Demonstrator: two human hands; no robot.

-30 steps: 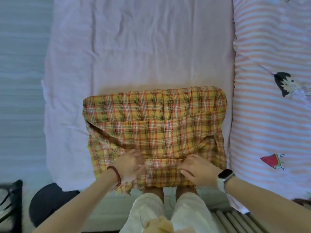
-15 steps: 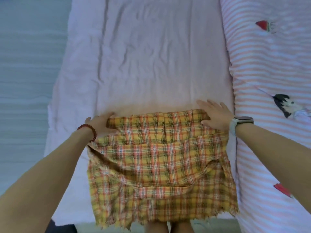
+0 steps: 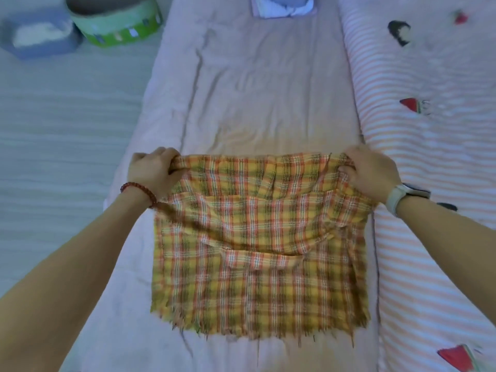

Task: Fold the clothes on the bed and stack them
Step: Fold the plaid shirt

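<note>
A yellow and orange plaid garment (image 3: 257,253) lies partly folded on the pale pink bed sheet (image 3: 263,98), its frayed hem toward me. My left hand (image 3: 154,173), with a red bead bracelet at the wrist, grips the garment's far left corner. My right hand (image 3: 371,175), with a watch at the wrist, grips the far right corner. The far edge is lifted slightly between the two hands. A folded pale blue and white garment (image 3: 283,6) lies at the far end of the bed.
A pink-striped quilt (image 3: 429,146) with watermelon and cartoon prints runs along the bed's right side. On the floor at the far left stand a green round container (image 3: 118,25) and a grey box (image 3: 40,36). Wooden floor lies left of the bed.
Both hands left the near fold, reached to the garment's far corners and now clutch them. The view has tilted up, bringing the far end of the bed and the containers into sight.
</note>
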